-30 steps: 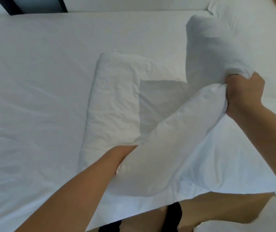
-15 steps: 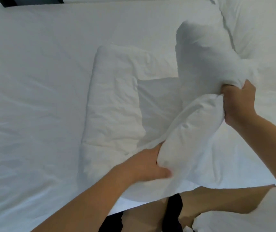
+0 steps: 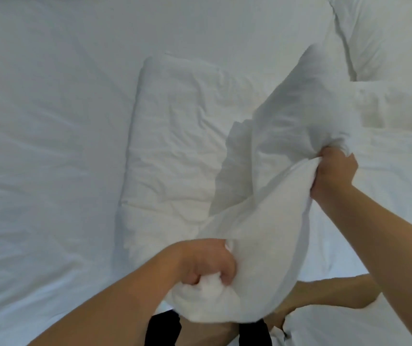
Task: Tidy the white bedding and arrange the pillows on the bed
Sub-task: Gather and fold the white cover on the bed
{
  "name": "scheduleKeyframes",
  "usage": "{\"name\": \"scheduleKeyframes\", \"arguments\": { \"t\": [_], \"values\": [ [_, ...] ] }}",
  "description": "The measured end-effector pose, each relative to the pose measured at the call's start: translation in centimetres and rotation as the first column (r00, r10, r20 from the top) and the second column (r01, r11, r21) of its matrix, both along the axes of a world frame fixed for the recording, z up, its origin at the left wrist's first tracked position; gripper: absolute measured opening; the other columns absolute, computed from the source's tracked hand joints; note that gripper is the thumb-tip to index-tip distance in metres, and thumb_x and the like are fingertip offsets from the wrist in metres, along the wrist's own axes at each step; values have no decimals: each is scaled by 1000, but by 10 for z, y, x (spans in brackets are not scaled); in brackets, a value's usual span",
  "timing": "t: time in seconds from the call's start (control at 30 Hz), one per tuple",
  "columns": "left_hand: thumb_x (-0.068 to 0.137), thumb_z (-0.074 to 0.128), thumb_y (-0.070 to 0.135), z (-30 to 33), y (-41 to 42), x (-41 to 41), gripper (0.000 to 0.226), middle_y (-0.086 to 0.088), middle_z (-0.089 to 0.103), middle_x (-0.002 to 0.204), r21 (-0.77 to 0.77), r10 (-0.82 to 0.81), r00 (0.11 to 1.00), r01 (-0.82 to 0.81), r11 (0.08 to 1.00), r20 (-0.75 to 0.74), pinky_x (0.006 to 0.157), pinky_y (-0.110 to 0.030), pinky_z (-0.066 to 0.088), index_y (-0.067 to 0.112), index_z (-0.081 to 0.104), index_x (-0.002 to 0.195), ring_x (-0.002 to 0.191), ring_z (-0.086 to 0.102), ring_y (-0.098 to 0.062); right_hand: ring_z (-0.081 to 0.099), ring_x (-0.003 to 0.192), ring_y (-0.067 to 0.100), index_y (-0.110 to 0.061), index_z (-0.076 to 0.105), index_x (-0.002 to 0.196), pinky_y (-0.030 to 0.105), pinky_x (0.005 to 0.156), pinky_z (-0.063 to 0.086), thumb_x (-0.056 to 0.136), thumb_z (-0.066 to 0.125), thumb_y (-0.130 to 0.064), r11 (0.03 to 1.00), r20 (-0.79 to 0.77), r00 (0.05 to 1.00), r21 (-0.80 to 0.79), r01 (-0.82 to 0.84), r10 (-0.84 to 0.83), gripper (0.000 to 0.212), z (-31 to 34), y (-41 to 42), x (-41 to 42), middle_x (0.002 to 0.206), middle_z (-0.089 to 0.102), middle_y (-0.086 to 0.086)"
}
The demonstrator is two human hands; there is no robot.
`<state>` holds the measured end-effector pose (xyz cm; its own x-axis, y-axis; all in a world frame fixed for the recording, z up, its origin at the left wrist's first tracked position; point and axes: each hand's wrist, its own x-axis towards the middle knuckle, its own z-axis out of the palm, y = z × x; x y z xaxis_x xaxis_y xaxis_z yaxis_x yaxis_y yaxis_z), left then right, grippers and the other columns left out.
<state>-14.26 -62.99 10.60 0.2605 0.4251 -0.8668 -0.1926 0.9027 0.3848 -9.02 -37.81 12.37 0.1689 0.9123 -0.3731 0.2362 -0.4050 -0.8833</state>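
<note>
A soft white fabric pillow [image 3: 282, 196] is held above the near edge of the white-sheeted bed [image 3: 50, 121], raised off a rumpled, folded white quilt [image 3: 175, 151] that lies flat beneath and to its left. Its lower end is bunched in the left hand [image 3: 207, 265], whose fingers [image 3: 225, 274] are clenched into the cloth; its upper middle is gripped by the right hand [image 3: 334, 171], also closed tight on a gather of fabric. The pillow is judged light, limp and compressible: it sags and folds between the two grips. Opposite ends or corners are judged the best hold, since loose cloth may slide over the filling.
</note>
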Motion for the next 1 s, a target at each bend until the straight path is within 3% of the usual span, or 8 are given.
{"name": "scheduleKeyframes", "arguments": {
  "t": [0.2, 0.27, 0.33, 0.47, 0.57, 0.7, 0.87, 1.0],
  "values": [
    [69, 59, 1, -19, -9, -49, 15, -4, 49, 73, -56, -191, 944, 183, 982, -269, 55, -24, 36, 10, 49, 63, 68, 44, -20, 62, 73, 10, -7, 63, 114, 15, 60, 51, 76, 47, 3, 959, -9, 960, -32, -281, 281, 43, -14, -21, -16, 90, 67, -1],
    [62, 62, 6, -17, -15, -62, 8, -7, 57, 76, -42, -78, 973, 70, 997, -217, 64, -30, 48, 6, 59, 70, 71, 52, -23, 64, 75, 13, -12, 65, 102, 20, 63, 51, 69, 47, -1, 917, -63, 915, -19, -400, 398, 40, -10, -20, -31, 86, 68, -1],
    [49, 61, 12, -16, -26, -76, 31, -8, 65, 77, -34, 107, 973, -116, 993, -203, 73, -37, 55, 5, 67, 78, 78, 61, -28, 65, 71, 9, -18, 65, 91, 23, 64, 52, 64, 47, -4, 869, -131, 859, 30, -495, 494, 36, -4, -18, -59, 83, 68, -4],
    [42, 53, 12, -23, -48, -112, 35, -13, 65, 69, 49, 446, 807, -465, 884, -387, 65, -34, 50, 4, 65, 73, 71, 62, -30, 65, 80, 9, -18, 65, 101, 28, 72, 53, 65, 50, -9, 740, -165, 721, 154, -655, 673, 40, 8, -27, -132, 91, 69, -5],
    [58, 63, 15, -11, -53, -145, 31, -9, 72, 82, 19, 457, 838, -474, 880, -299, 61, -27, 50, 10, 68, 89, 71, 65, -27, 57, 113, 16, -17, 46, 138, 31, 96, 46, 76, 58, -17, 532, -15, 535, 125, -837, 845, 63, 9, -50, -160, 128, 59, 1],
    [50, 70, 55, -7, -2, -212, 71, -1, 62, 126, 175, 762, 612, -743, 645, -211, 94, -43, 35, 32, 57, 115, 109, 58, -22, 40, 130, 25, -15, 31, 143, 34, 106, 35, 88, 60, -28, 95, 191, 54, -216, -972, 980, 64, -16, -73, -137, 142, 42, 8],
    [69, 72, 67, -41, 98, -215, 112, -8, 39, 146, 164, 570, 619, -588, 792, -541, 95, -34, 39, 16, 17, 152, 125, 46, -30, 34, 139, 26, -21, 29, 150, 37, 114, 29, 94, 49, -41, -110, 252, -310, -587, -802, 917, 63, -39, -72, -76, 155, 29, 8],
    [69, 66, 72, -86, 100, -200, 118, -15, 26, 153, -27, 166, 504, -354, 935, -848, 113, -52, 27, 14, 6, 153, 138, 29, -37, 36, 137, 28, -28, 24, 151, 42, 112, 32, 94, 46, -41, -61, 256, -326, -697, -715, 910, 62, -36, -50, -32, 155, 27, 5]
  ]
}}
